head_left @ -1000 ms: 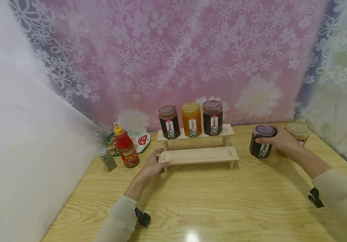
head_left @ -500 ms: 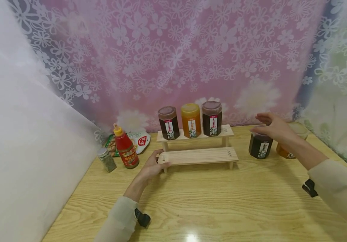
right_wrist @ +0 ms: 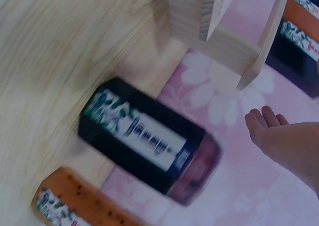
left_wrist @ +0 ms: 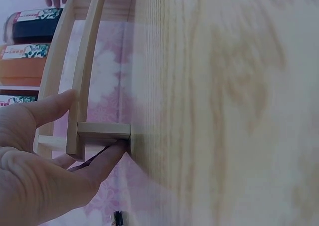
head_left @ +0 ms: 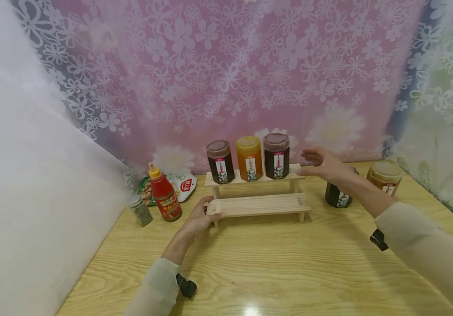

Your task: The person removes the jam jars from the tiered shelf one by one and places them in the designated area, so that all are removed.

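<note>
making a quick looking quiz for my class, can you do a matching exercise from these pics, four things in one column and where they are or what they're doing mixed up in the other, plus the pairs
1. left hand
2. right hand
3. orange jar with yellow lid
4. red bottle

A. middle of the row of three on the upper step
B. holds nothing, near the upper step's right end
C. in front of a flat packet
D. grips the left end of the lower step

Pairs: 1-D, 2-B, 3-A, 4-C
</note>
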A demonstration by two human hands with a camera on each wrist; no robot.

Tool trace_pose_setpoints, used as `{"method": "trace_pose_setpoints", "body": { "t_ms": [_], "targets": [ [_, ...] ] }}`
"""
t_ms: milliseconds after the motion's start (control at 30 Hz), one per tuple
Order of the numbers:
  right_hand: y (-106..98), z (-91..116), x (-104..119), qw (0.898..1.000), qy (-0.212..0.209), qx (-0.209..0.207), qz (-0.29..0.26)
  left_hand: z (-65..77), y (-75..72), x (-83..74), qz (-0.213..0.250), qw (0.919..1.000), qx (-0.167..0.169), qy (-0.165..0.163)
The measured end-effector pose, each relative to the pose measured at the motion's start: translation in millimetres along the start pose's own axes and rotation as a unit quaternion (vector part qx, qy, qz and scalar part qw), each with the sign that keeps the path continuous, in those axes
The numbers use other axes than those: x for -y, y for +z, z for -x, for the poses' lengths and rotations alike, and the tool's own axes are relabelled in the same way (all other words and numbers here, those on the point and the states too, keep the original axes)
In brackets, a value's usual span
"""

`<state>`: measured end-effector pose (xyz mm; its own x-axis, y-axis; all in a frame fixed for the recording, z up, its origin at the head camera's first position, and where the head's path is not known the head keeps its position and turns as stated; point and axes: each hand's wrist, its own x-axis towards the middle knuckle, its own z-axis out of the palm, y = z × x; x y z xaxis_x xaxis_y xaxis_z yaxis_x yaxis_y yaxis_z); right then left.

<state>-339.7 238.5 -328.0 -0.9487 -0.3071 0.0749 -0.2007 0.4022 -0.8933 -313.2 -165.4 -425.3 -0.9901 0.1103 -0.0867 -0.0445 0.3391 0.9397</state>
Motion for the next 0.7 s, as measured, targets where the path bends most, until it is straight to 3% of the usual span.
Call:
{"method": "trace_pose_setpoints", "body": {
  "t_ms": [467, 700],
  "targets": [
    [38.2, -31.7, 19.8, 0.999, 0.010, -0.008, -0.033, 1.3, -0.9, -1.0, -0.005, 1.0000, 0.001, -0.004],
    [58.1, -44.2, 21.4, 0.996, 0.001, -0.070, -0.053, 1.7, -1.2, -1.6, -0.005, 1.0000, 0.000, -0.004]
  ]
}}
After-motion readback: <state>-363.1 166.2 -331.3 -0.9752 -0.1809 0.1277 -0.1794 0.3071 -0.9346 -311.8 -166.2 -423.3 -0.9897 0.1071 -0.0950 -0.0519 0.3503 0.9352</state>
